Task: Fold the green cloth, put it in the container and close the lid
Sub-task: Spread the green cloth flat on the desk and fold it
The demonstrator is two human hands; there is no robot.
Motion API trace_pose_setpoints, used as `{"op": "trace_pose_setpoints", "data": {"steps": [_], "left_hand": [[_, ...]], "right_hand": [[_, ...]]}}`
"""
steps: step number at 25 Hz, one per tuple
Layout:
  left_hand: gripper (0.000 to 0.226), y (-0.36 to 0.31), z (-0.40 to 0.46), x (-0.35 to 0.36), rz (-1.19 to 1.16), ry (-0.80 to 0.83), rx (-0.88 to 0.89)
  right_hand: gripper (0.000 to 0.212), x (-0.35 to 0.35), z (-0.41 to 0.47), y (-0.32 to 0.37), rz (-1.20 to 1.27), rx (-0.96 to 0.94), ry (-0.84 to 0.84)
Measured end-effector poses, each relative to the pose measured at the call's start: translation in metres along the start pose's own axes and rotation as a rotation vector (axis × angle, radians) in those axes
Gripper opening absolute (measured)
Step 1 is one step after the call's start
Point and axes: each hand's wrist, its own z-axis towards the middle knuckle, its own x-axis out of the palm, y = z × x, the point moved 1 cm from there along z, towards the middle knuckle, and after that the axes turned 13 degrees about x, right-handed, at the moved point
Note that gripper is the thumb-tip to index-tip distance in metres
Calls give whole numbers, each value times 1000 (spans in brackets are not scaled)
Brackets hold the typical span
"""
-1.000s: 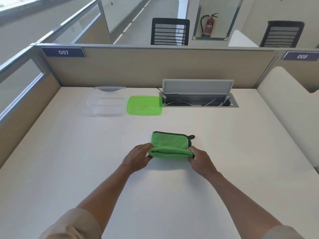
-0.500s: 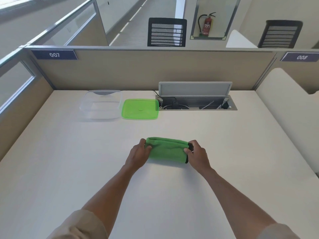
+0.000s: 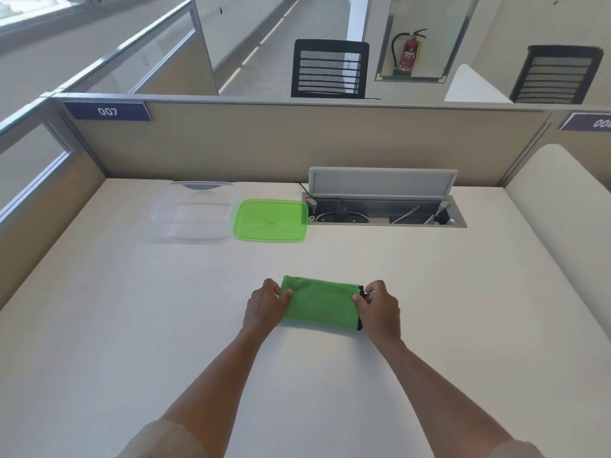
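Observation:
The green cloth (image 3: pixel 320 305) lies folded into a small rectangle on the white desk, its black trim showing at the right end. My left hand (image 3: pixel 266 305) pinches its left end and my right hand (image 3: pixel 378 307) pinches its right end. Farther back, the clear plastic container (image 3: pixel 195 209) stands open and empty. Its green lid (image 3: pixel 271 220) lies flat on the desk just to the right of it, touching or nearly touching it.
An open cable hatch (image 3: pixel 383 206) with its grey flap raised sits at the back of the desk, right of the lid. Beige partition walls (image 3: pixel 297 143) close off the back and left. A white desk surface (image 3: pixel 99 325) spreads around the cloth.
The near half of the cloth was rolled over away from me, leaving a narrower rectangle. Both hands stayed at its ends. The camera view shifted slightly.

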Motion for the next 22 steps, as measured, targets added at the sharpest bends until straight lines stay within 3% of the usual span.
{"op": "trace_pose_setpoints", "data": {"steps": [5, 9, 14, 22], "left_hand": [[42, -8, 2, 6, 75, -1, -62], [44, -26, 2, 13, 157, 7, -151], [52, -27, 9, 12, 43, 44, -297], [53, -19, 15, 9, -110, 86, -312]], "right_hand": [[23, 7, 1, -1, -114, 57, -35], [24, 16, 3, 10, -187, 214, 11], [25, 19, 6, 12, -110, 302, 78], [38, 16, 14, 6, -5, 338, 159]]}}
